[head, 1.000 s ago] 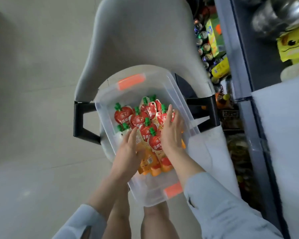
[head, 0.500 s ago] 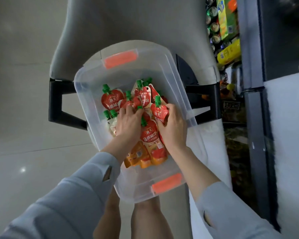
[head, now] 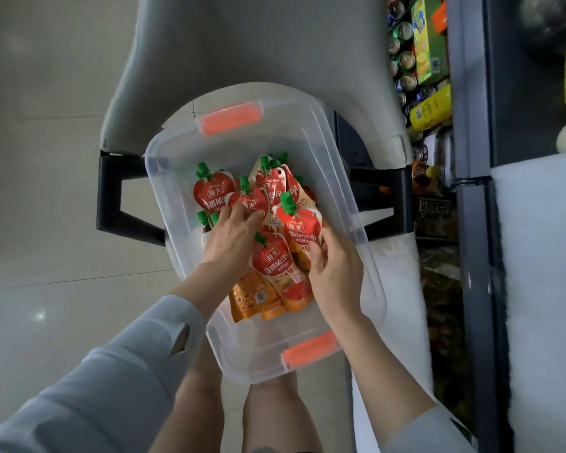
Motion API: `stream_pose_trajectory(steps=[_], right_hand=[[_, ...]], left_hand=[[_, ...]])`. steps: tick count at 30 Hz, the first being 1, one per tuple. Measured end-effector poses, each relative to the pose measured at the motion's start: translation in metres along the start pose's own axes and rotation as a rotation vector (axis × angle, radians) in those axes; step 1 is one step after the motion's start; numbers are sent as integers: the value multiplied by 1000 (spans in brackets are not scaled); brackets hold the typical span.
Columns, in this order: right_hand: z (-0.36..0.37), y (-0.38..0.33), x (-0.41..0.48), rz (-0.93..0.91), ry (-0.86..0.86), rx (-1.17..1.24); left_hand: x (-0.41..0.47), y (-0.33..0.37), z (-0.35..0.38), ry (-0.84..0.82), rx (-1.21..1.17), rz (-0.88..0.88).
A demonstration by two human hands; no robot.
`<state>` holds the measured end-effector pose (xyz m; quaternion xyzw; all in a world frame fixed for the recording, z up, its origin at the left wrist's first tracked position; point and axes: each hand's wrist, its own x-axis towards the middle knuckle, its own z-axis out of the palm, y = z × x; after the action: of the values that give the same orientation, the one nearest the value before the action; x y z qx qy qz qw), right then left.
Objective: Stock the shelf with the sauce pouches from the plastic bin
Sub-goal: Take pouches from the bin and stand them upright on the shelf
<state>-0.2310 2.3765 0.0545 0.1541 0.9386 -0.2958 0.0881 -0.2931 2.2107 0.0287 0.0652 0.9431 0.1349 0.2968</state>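
Many pouches [head: 272,266] overlap in the bin [head: 294,125]; left hand [head: 232,240] clutches some, right hand [head: 335,273] pinches one that may snag

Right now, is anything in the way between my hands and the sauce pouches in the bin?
Nothing visible. The plastic bin has no lid on, and both hands are inside it: the left hand rests on the sauce pouches, and the right hand grips a green-capped pouch by its edge.
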Motion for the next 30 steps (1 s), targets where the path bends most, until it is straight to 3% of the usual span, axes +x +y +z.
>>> stream_pose_trajectory(steps=[5, 9, 12, 15, 18, 21, 27, 30], right_hand=[[9, 8, 3, 12, -118, -80], [17, 3, 18, 53, -223, -8], [22, -2, 33, 124, -279, 9], [32, -1, 39, 157, -289, -45], [38, 1, 39, 200, -274, -67], [41, 2, 37, 219, -276, -53], [24, -2, 22, 229, -222, 63], [-4, -14, 10, 227, -204, 202]], left_hand=[[-10, -4, -5, -89, -201, -11], [-10, -10, -21, 89, -458, -152], [3, -12, -36, 256, -812, -327], [8, -6, -33, 148, -1157, -454], [1, 14, -5, -52, -1032, -440], [2, 23, 15, 34, -863, -460], [1, 16, 3, 32, -990, -430], [-19, 14, -20, -2, -1176, -408]])
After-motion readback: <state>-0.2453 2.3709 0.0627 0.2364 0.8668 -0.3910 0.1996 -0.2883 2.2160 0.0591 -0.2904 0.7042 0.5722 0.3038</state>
